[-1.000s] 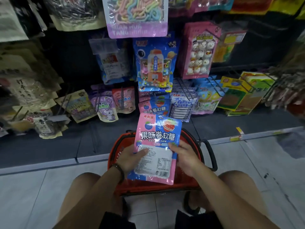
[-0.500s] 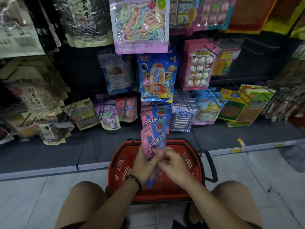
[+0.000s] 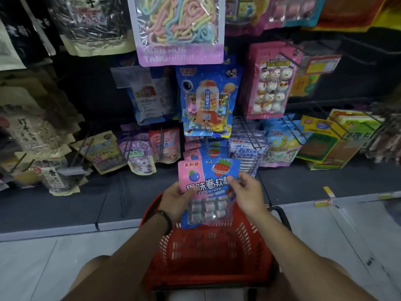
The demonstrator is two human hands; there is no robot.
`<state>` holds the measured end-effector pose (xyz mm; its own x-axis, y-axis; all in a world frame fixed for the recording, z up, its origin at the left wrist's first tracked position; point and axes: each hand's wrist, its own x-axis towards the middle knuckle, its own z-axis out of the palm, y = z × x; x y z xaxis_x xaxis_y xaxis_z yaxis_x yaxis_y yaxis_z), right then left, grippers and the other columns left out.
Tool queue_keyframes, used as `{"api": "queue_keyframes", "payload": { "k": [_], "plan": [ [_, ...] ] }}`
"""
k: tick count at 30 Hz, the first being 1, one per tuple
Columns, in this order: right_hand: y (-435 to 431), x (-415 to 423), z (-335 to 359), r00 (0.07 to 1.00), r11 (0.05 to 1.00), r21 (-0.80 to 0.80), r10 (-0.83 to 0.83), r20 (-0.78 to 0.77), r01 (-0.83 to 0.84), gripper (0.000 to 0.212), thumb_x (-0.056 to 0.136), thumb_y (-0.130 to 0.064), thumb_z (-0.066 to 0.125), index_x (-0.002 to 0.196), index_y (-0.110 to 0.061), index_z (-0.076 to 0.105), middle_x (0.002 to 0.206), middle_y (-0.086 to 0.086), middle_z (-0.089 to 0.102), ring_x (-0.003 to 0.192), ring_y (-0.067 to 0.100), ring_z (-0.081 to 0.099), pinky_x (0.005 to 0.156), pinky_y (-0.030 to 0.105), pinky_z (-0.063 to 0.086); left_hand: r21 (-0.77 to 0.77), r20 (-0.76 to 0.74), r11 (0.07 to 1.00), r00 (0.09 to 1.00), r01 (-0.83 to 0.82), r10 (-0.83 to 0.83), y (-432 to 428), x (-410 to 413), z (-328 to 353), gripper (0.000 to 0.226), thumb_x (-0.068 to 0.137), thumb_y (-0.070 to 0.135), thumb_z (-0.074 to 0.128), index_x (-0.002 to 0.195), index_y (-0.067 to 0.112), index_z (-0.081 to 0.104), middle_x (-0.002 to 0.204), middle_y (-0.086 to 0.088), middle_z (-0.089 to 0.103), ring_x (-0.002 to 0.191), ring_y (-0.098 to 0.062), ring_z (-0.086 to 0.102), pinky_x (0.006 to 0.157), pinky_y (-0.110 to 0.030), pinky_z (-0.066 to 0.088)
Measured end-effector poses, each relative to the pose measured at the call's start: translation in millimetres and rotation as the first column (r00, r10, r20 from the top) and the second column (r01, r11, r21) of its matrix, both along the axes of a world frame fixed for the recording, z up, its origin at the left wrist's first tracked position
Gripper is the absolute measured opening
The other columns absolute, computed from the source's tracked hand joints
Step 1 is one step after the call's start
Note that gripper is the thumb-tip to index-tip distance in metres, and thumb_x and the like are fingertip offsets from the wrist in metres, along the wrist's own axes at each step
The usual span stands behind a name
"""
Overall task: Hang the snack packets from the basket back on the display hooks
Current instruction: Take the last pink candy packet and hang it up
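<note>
I hold a pink-and-blue snack packet upright with its front toward me, above the red basket. My left hand grips its left edge and my right hand pinches its right edge. Directly behind it, matching pink-and-blue packets hang on a low display hook. The basket stands on the floor between my knees, and its visible inside looks bare; my hands and the packet hide its far part.
Hooks above carry a blue gumball-machine packet, a pink snowman packet and a rainbow-string bag. Small packets hang low on the left, yellow-green ones on the right. A dark shelf base meets pale floor tiles.
The packet was turned from back-facing, through edge-on, to front-facing, and lifted from over the basket toward the low hook. My view tilted upward.
</note>
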<state>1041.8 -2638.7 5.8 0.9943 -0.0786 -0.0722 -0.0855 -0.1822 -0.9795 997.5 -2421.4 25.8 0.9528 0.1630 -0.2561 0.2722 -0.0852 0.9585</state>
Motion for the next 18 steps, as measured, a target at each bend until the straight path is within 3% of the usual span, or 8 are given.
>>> {"api": "queue_keyframes", "payload": {
  "k": [2, 4, 6, 8, 11, 13, 15, 18],
  "plan": [
    [1.2, 16.2, -7.6, 1.0, 0.999, 0.054, -0.001, -0.003, 0.001, 0.032, 0.103, -0.017, 0.068, 0.074, -0.014, 0.054, 0.075, 0.028, 0.063, 0.062, 0.024, 0.069, 0.062, 0.036, 0.059, 0.036, 0.022, 0.999, 1.0, -0.019, 0.018, 1.4, 17.6, -3.4, 0.012, 0.095, 0.008, 0.072, 0.09, 0.02, 0.07, 0.08, 0.015, 0.075, 0.071, 0.005, 0.069, 0.071, -0.015, 0.057],
    [3.0, 31.6, -15.1, 1.0, 0.996, 0.083, 0.009, -0.006, -0.009, 0.035, 0.103, -0.015, 0.068, 0.072, -0.027, 0.06, 0.077, 0.016, 0.064, 0.075, 0.029, 0.073, 0.074, 0.041, 0.063, 0.074, 0.038, 0.996, 0.998, -0.045, 0.043, 1.9, 35.7, -7.4, 0.027, 0.093, 0.003, 0.073, 0.076, 0.022, 0.064, 0.071, 0.016, 0.068, 0.058, 0.012, 0.063, 0.061, -0.008, 0.048],
    [5.4, 46.3, -22.7, 1.0, 0.995, 0.094, 0.027, -0.008, -0.026, 0.031, 0.103, -0.016, 0.067, 0.077, -0.031, 0.061, 0.083, 0.007, 0.066, 0.087, 0.034, 0.074, 0.085, 0.045, 0.063, 0.109, 0.05, 0.992, 0.997, -0.059, 0.054, 2.2, 53.1, -12.6, 0.03, 0.093, 0.001, 0.072, 0.073, 0.021, 0.062, 0.07, 0.014, 0.063, 0.055, 0.016, 0.059, 0.06, -0.006, 0.044],
    [8.6, 60.2, -29.8, 0.999, 0.993, 0.104, 0.048, -0.005, -0.048, 0.016, 0.104, -0.019, 0.066, 0.088, -0.022, 0.063, 0.09, 0.006, 0.068, 0.093, 0.034, 0.075, 0.09, 0.046, 0.063, 0.145, 0.072, 0.986, 0.995, -0.083, 0.073, 2.7, 69.7, -19.1, 0.025, 0.094, 0.001, 0.071, 0.078, 0.017, 0.062, 0.07, 0.011, 0.061, 0.055, 0.013, 0.059, 0.057, -0.003, 0.043],
    [12.8, 78.0, -40.6, 0.998, 0.995, 0.073, 0.065, -0.004, -0.065, 0.021, 0.105, -0.019, 0.064, 0.088, -0.031, 0.061, 0.087, -0.001, 0.068, 0.095, 0.032, 0.075, 0.091, 0.046, 0.063, 0.171, 0.058, 0.979, 0.993, -0.113, 0.104, 2.5, 90.3, -32.0, 0.027, 0.095, 0.008, 0.073, 0.076, 0.02, 0.059, 0.07, 0.011, 0.06, 0.062, 0.003, 0.055, 0.055, -0.006, 0.043],
    [14.0, 88.8, -51.0, 0.997, 0.995, 0.064, 0.072, -0.031, -0.07, 0.022, 0.106, -0.023, 0.063, 0.087, -0.033, 0.06, 0.087, -0.001, 0.068, 0.095, 0.03, 0.076, 0.094, 0.049, 0.063, 0.186, 0.046, 0.978, 0.995, -0.093, 0.085, 3.2, 102.0, -42.9, 0.023, 0.096, 0.016, 0.073, 0.079, 0.024, 0.06, 0.072, 0.01, 0.062, 0.064, 0.004, 0.056, 0.063, -0.014, 0.046],
    [14.2, 97.6, -61.6, 0.995, 0.995, 0.073, 0.067, -0.068, -0.062, 0.018, 0.105, -0.029, 0.064, 0.088, -0.032, 0.061, 0.09, 0.001, 0.069, 0.092, 0.028, 0.077, 0.093, 0.052, 0.063, 0.152, 0.043, 0.986, 0.997, -0.062, 0.056, 3.5, 111.4, -54.7, 0.008, 0.097, 0.024, 0.071, 0.092, 0.023, 0.065, 0.087, 0.004, 0.07, 0.079, 0.002, 0.065, 0.079, -0.027, 0.052],
    [14.0, 108.6, -72.6, 0.994, 0.996, 0.083, 0.033, -0.107, -0.024, 0.019, 0.105, -0.033, 0.064, 0.087, -0.036, 0.06, 0.089, -0.005, 0.071, 0.086, 0.024, 0.077, 0.089, 0.055, 0.064, 0.131, 0.034, 0.989, 0.998, -0.063, 0.059, 0.1, 121.5, -68.3, 0.013, 0.101, 0.033, 0.066, 0.102, 0.02, 0.067, 0.094, 0.009, 0.071, 0.092, -0.007, 0.067, 0.092, -0.034, 0.055]
  ]
}}
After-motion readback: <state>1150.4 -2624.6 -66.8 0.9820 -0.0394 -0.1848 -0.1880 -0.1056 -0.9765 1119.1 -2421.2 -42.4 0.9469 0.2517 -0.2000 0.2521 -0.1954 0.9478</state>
